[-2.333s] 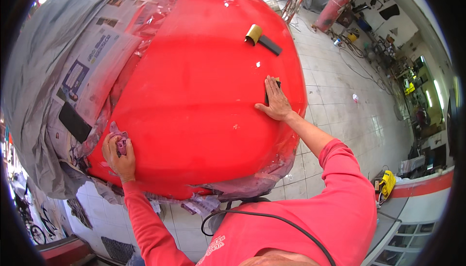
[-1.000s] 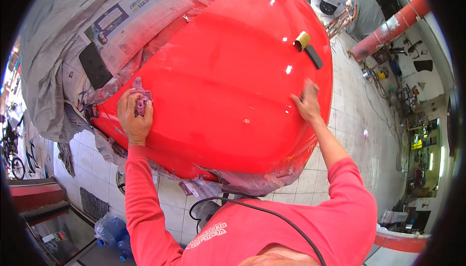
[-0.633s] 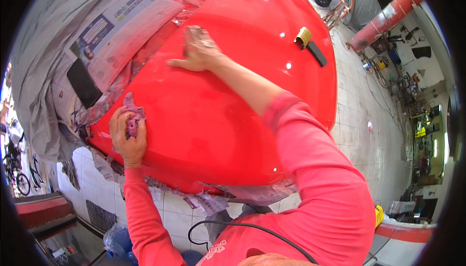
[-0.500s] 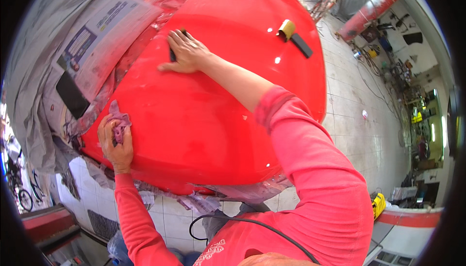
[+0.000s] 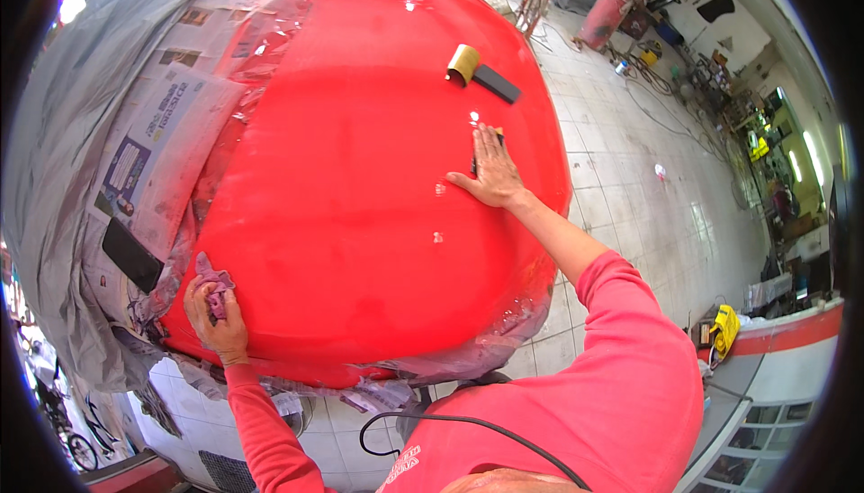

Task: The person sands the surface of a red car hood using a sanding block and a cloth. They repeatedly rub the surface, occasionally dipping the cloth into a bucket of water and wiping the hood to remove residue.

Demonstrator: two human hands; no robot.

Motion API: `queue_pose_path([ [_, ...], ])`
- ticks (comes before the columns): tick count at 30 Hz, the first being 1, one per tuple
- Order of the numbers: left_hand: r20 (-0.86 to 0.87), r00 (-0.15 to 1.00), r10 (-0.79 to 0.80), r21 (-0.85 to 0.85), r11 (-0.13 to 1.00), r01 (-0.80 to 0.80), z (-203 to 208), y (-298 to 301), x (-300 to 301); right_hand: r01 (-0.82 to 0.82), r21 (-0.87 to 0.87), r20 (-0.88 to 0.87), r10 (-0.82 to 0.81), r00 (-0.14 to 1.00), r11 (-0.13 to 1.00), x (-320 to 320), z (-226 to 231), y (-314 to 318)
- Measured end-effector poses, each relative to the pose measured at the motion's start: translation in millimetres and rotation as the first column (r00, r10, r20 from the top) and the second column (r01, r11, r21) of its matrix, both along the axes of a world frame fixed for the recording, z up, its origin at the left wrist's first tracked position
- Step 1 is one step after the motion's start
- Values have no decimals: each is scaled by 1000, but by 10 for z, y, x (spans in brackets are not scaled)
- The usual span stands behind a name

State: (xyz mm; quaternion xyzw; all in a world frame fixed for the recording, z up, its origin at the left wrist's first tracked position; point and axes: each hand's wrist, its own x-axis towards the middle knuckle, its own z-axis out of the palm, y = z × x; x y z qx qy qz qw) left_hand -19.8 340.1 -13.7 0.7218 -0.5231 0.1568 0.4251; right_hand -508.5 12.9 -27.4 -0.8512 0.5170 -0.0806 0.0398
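Observation:
A glossy red car hood (image 5: 360,169) spreads in front of me. At its lower left edge my left hand (image 5: 219,326) is closed round a crumpled purple-pink cloth (image 5: 214,286), pressing it against the paint. My right hand (image 5: 493,169) lies on the right side of the hood, fingers stretched over a dark sanding block (image 5: 474,165) that is mostly hidden beneath the palm. Only slim dark edges of that block show. Beyond this hand, a curled piece of yellow sandpaper (image 5: 464,63) rests beside a flat dark grey block (image 5: 496,84).
Masking newspaper (image 5: 162,146) and grey sheeting (image 5: 63,187) cover the left side, with a black phone-like slab (image 5: 132,254) on the paper. Plastic film (image 5: 517,322) hangs at the hood's near edge. A red pillar (image 5: 621,0), hoses and tools stand beyond the tiled floor (image 5: 630,214).
My right hand has slid across the hood from the left side to the right, with the dark block under it. The left hand stays on the cloth. The whole view has shifted.

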Motion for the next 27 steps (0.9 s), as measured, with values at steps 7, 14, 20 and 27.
queue_pose_path([
  [7, 45, 999, -19, 12, 1000, 19, -198, -15, 244, -68, 214, -97, 91, 991, 974, -216, 349, -34],
  [14, 146, 988, 44, 62, 997, -53, -341, -172, 618, -97, 162, 336, 38, 941, 982, -1956, -238, 1210],
  [20, 179, 958, 223, 123, 961, -247, -268, -337, 559, 191, 950, 297, -899, -322, 246, -3990, -1667, 4072],
  [27, 334, 906, 260, 98, 947, -307, -456, -200, 366, 18, 962, -128, -509, -851, -272, -4757, -1952, 6528],
])
